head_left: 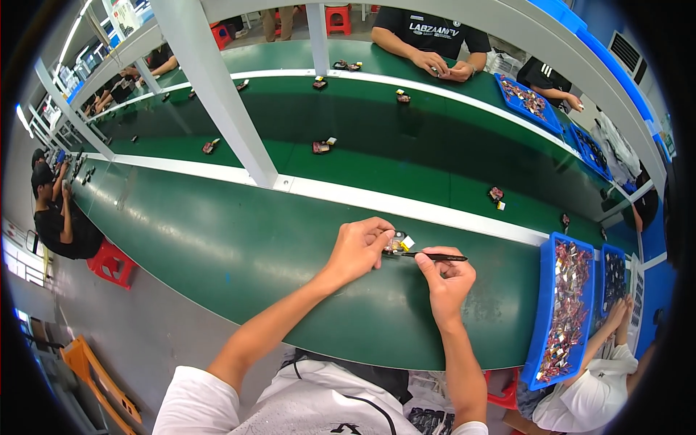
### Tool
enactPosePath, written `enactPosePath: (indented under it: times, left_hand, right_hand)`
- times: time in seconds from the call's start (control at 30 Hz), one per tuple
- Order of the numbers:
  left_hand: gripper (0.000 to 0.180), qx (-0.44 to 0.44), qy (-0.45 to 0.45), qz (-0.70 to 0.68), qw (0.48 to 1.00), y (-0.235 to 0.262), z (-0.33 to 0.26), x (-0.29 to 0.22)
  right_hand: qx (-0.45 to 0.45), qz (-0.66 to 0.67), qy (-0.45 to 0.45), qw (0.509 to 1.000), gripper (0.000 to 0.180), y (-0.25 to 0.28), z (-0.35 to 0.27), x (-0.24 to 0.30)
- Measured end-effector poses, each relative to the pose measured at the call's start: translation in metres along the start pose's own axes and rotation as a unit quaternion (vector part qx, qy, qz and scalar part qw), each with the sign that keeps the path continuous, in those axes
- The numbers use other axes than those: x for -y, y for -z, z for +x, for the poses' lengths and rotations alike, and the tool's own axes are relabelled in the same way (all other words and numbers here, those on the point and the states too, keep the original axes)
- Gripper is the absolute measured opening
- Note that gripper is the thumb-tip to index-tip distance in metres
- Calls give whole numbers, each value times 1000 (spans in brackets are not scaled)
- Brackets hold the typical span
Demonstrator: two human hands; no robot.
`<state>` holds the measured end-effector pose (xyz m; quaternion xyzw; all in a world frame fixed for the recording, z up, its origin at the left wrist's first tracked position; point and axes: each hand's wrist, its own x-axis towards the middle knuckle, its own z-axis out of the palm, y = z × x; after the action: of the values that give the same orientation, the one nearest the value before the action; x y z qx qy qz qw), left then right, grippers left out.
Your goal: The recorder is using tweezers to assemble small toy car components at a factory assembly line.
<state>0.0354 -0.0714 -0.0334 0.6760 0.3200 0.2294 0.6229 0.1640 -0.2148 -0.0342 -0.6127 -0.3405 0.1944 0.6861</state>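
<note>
My left hand (357, 250) pinches a small electronic assembly (396, 242) just above the green worktop (290, 225). The assembly has a dark casing, reddish parts, and a white and yellow piece sticking out on its right. From the right, my right hand (449, 281) grips a slim black tool, which looks like tweezers (446, 257), between thumb and fingers. The tool lies nearly level, its thin tip pointing left at the assembly's lower edge. My left fingers hide part of the assembly, so exact contact with the tip cannot be made out.
A blue tray (545, 326) full of small reddish parts stands right, beside another blue tray (613, 279). Beyond a white rail (406, 212), a green conveyor (391, 163) carries several assemblies. A white post (217, 94) rises left of centre. Co-workers sit around the line.
</note>
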Motion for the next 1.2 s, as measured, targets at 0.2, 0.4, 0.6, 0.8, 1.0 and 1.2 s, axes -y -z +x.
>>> enactPosePath:
  times: [0.2,0.4,0.6,0.8,1.0,1.2]
  left_hand:
    - [19,-8,-2,-37,999,-3,-5,3]
    - [20,-11,-14,-51,999,-4,-8,5]
    - [19,-5,-26,-53,998,-10,-7,7]
    - [18,-7,-19,-66,998,-11,-10,7]
    - [18,-10,-44,-69,997,-14,-10,9]
    - [19,3,-36,-75,997,-13,-12,8]
  right_hand:
    - [3,-52,0,999,13,-5,2,-3]
    - [-8,-90,45,995,13,-6,-1,-6]
    - [-19,-97,60,993,11,-4,0,-9]
    - [8,-72,10,997,12,-1,0,-9]
    - [2,15,-36,999,12,1,2,-12]
    - [7,9,-33,999,10,1,3,-12]
